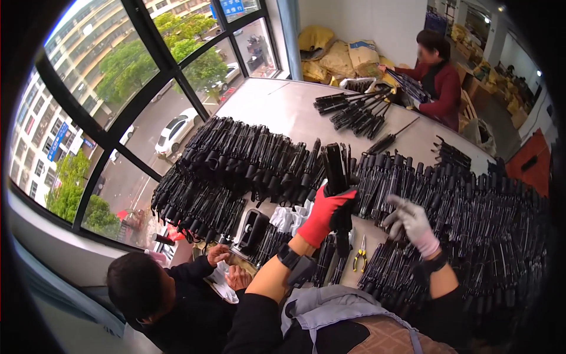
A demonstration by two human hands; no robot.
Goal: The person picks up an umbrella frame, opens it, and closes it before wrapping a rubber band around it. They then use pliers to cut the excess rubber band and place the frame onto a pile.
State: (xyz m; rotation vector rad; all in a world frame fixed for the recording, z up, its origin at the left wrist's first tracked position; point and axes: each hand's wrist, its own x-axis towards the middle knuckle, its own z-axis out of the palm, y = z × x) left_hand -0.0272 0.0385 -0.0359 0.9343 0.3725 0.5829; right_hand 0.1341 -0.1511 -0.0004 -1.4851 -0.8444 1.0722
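Observation:
My left hand (326, 213), in a red and black work glove, is closed around a folded black umbrella frame (335, 165). The frame stands roughly upright above the table, its lower part hidden by the glove. To the right, my right hand (415, 224) in a pale grey glove is raised with its fingers apart and nothing in them, slightly blurred. Below and between the hands lies a pair of pliers (359, 255) with yellow and black handles. Rows of black umbrella frames (466, 218) spread under and beyond my right hand.
More umbrella frames (236, 153) are heaped along the window side. A black case (253, 230) and white cloth (289, 218) lie left of my left arm. One person (141, 289) sits close at left; another (439, 82) handles frames across the table (259, 97). Yellow sacks (339, 59) stand behind.

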